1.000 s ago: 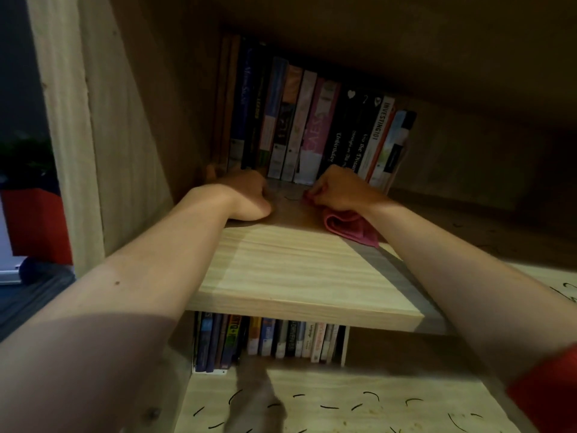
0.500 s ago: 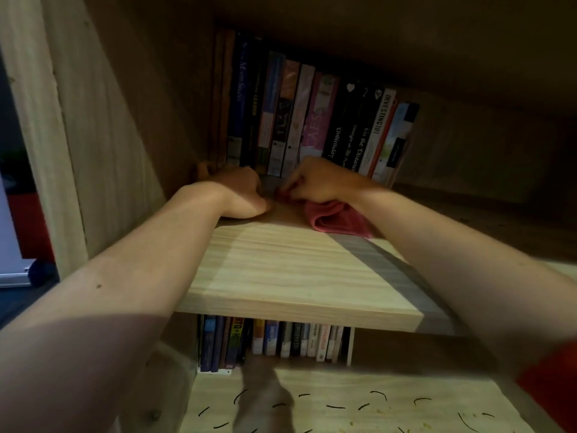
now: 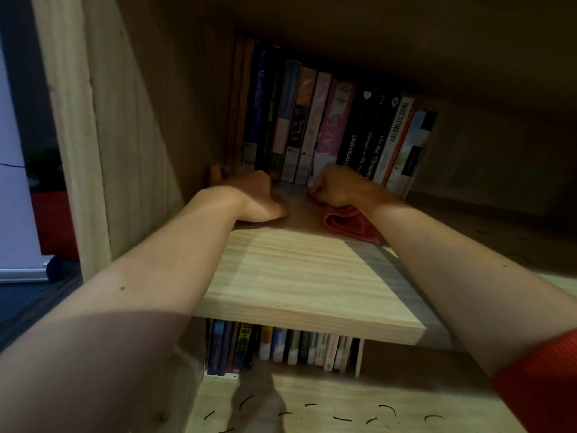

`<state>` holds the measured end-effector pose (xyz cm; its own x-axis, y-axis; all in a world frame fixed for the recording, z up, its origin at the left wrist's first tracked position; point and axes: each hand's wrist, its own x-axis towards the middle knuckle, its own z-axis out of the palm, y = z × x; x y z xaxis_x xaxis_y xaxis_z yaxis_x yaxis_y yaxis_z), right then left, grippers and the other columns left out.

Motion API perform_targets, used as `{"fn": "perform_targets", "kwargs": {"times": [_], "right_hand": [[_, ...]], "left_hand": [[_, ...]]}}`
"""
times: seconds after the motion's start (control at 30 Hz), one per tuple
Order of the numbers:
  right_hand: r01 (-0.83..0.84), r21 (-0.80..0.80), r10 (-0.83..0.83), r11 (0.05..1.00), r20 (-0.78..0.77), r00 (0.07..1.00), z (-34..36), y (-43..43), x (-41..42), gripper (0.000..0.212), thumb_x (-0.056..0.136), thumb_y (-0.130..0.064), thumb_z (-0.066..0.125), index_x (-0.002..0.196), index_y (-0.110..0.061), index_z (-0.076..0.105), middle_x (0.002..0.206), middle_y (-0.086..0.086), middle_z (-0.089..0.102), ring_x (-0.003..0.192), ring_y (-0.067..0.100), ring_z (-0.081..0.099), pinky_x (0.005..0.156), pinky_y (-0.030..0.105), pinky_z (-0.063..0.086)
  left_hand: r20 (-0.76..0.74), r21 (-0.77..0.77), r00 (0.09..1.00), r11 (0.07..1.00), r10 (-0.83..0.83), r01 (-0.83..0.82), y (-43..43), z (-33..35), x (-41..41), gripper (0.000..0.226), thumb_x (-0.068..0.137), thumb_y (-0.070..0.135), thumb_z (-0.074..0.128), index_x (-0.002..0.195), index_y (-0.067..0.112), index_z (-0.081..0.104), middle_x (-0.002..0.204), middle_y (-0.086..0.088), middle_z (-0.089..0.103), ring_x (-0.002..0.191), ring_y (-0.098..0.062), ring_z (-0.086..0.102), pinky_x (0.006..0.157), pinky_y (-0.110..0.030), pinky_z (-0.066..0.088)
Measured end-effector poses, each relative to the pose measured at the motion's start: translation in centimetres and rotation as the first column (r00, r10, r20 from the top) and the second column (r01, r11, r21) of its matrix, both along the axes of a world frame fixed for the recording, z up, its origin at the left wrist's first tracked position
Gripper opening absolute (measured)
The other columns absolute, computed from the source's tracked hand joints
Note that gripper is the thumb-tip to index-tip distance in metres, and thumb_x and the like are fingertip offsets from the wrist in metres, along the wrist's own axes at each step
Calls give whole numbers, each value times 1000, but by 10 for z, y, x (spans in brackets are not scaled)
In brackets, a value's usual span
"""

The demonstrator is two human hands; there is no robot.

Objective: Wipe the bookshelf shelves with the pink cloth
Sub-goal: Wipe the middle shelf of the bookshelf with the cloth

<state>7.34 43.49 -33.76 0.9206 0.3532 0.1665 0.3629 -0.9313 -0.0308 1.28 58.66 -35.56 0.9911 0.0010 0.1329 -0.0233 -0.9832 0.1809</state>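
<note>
The bookshelf [image 3: 103,151] was viewed closely, its middle shelf [image 3: 296,276] carrying a row of books [image 3: 327,126] at the far side. The left hand [image 3: 253,198] was rested on the board by the left wall; its grip could not be told. The right hand [image 3: 340,189] was clenched round the pink cloth [image 3: 352,225], pressed down just before the books. The cloth would best be kept flat and drawn nearward in overlapping strokes

It is dim here. Light comes from behind me and hits the front of the shelf [image 3: 296,276]. The books [image 3: 331,129] at the back are dark. My left arm [image 3: 150,276] is half in shadow. The edges look bent.
</note>
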Motion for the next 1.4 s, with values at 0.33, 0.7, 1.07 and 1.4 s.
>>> {"fn": "perform_targets", "kwargs": {"times": [0.33,0.7,1.07,1.4], "right_hand": [[-55,54,56,997,-20,998,1,-11,-17,24,91,-18,57,107,-7,71,112,10,68,103,25,62,92,33,48],[-118,90,116,989,27,993,-11,2,-87,31,91,-14,49,115,-21,67,121,3,64,106,23,60,93,33,49],[3,154,-29,988,169,985,-28,-64,-160,35,92,-12,45,109,-31,68,118,-1,58,111,29,48,96,46,44],[69,148,-83,987,92,992,-22,-69,-128,38,89,-6,45,114,-25,68,119,1,65,112,26,56,102,43,42]], "left_hand": [[-20,-8,1000,1000,3,-4,2,0,-1,53,88,58,45,130,26,50,140,-3,44,133,-28,32,109,-54,7],[146,-141,989,989,-21,41,-3,8,-20,32,100,31,34,123,30,56,138,-6,47,133,-26,33,111,-42,8],[160,-143,985,986,-60,84,-54,14,-48,33,92,15,40,110,29,63,129,-3,53,126,-26,41,115,-48,5],[89,-75,995,996,-38,45,-73,4,-28,32,92,19,38,116,20,60,122,-6,56,124,-26,42,112,-51,-4]]}}
